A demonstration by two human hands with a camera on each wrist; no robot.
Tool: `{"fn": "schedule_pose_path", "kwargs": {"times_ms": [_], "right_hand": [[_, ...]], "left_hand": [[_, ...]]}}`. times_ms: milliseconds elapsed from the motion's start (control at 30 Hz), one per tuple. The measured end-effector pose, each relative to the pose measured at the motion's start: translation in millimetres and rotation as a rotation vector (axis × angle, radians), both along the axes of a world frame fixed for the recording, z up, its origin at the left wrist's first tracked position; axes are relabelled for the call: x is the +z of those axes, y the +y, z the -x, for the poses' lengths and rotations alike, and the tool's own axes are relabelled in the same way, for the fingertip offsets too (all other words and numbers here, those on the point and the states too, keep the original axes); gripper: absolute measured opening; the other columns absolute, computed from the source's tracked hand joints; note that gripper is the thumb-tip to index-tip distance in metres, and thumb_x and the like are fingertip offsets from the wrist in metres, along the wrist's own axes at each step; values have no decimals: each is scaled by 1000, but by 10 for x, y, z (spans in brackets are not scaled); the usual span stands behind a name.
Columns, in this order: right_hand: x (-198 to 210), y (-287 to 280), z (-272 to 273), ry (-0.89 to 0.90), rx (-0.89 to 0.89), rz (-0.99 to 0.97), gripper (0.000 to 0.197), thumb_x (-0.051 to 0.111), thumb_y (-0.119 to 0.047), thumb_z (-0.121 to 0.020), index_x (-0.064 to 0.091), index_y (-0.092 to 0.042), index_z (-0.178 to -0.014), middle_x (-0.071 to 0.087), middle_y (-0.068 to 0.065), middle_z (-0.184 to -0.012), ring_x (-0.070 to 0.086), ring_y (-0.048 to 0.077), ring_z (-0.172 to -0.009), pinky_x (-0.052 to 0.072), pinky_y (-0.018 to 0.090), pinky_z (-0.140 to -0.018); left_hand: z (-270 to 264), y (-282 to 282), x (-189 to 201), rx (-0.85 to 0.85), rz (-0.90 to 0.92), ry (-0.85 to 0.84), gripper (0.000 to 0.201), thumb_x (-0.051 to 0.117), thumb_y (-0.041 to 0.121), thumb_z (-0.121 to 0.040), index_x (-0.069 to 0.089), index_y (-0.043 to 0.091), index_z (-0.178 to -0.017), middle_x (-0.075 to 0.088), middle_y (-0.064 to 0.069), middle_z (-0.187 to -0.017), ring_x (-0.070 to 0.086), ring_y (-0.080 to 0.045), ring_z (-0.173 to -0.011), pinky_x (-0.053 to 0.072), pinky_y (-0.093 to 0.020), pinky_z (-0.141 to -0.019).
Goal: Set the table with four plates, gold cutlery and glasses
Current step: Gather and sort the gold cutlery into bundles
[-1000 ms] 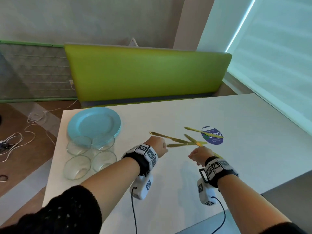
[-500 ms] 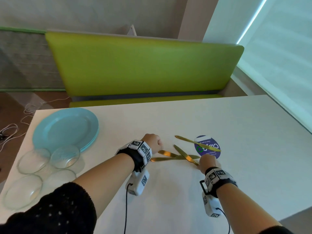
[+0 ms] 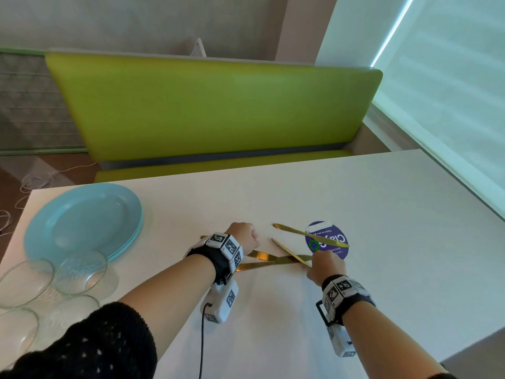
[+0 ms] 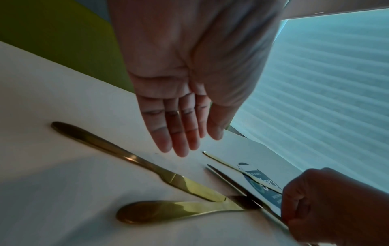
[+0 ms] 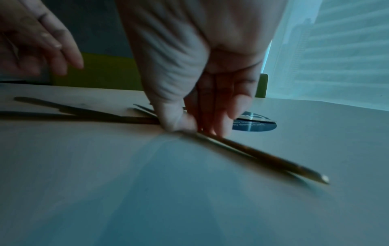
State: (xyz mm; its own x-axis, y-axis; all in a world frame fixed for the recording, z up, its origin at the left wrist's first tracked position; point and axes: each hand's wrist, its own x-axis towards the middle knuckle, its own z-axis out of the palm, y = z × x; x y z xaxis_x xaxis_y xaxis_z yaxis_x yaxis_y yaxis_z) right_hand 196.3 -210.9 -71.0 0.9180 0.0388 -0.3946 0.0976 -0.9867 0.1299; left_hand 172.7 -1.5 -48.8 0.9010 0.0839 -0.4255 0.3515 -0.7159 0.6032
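Nearest the person, at the left edge of the white table [image 3: 382, 214], four empty clear glasses [image 3: 79, 272] are standing bunched together, rims nearly touching; each is holding nothing. Just beyond them a stack of pale blue plates [image 3: 84, 222] is sitting, its top plate bare, the nearest glass overlapping its rim in the head view.

Toward the middle, the right hand [image 3: 325, 266] is pressing down on a thin gold piece of cutlery [image 5: 263, 153], thumb and fingertips [image 5: 219, 126] pinching it against the tabletop, with its far end sticking out toward the wrist camera. That piece is crossing over a gold knife [image 4: 134, 159] and a second gold utensil with a rounded handle [image 4: 160, 211], the three overlapping in a loose fan.

The left hand [image 4: 189, 79] is hovering over the knife handle with its fingers straight and together, gripping nothing.

Slightly farther off, a fourth gold piece [image 3: 308, 235] is lying apart, its far half resting across a round purple sticker [image 3: 333, 239] on the table.

Behind the table a lime green bench [image 3: 213, 110] is running along the wall, and a pale window blind [image 3: 451, 91] is hanging at right.
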Motion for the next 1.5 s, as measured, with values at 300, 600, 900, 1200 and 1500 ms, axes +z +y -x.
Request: {"fn": "schedule_pose_path", "kwargs": {"times_ms": [300,600,900,1200,1500], "right_hand": [[215,494,-67,74,-174,-547,16,61,-25,-82,67,-15,-72,74,6,-81,71,19,-77,58,31,-77],[230,993,-71,429,-504,-1070,10,66,-7,-81,63,-3,-72,65,16,-64,61,23,-51,55,31,-62],[167,740,-455,30,8,-328,28,50,-21,-90,66,-10,-110,66,7,-116,62,23,-104,48,29,-82],[-86,386,-719,-4,12,48,28,43,-6,-92,64,-8,-110,66,10,-110,63,27,-102,48,32,-73],[-95,362,-746,-45,255,154,29,40,-6,-93,62,-9,-112,67,8,-106,66,24,-97,50,29,-74]], "left_hand": [[89,-114,-23,18,110,76,51,67,32,-82,52,16,-127,62,1,-121,59,-16,-111,47,-25,-94],[140,-33,27,49,113,63,43,62,26,-85,51,11,-123,65,-7,-109,59,-20,-88,43,-20,-67],[93,225,-88,312,372,120,20,35,4,-94,47,16,-106,57,0,-82,52,-11,-57,42,-16,-49],[-8,442,-154,385,329,104,24,28,5,-93,49,16,-99,56,7,-70,48,-9,-51,35,-17,-46],[-69,521,-232,424,380,113,20,32,7,-94,51,14,-97,56,4,-70,44,-11,-51,31,-19,-43]]}}
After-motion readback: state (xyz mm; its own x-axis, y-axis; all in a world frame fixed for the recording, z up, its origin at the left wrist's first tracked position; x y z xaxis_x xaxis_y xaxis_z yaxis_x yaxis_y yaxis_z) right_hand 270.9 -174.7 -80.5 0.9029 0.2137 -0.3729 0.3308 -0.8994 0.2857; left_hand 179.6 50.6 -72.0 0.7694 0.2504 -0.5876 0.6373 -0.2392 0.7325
